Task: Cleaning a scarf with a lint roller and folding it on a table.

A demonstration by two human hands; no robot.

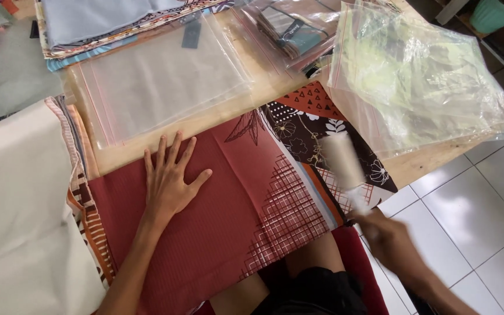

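At the bench's near edge, the left hand (169, 179) lies flat, fingers spread, on a red patterned cloth (228, 216). Toward the right edge, the blurred right hand (389, 239) has its grip closed around a lint roller (343, 166) over the cloth.

Pale wooden table (433, 158); white tiled floor (485, 216); green tub (494, 14) beyond.

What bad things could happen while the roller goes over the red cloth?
The red cloth hangs past the table edge, so a hard push from the lint roller in the right hand might drag it down; only the flat left hand pins it. The roller is also close to the loose plastic bags, so it could perhaps snag one.
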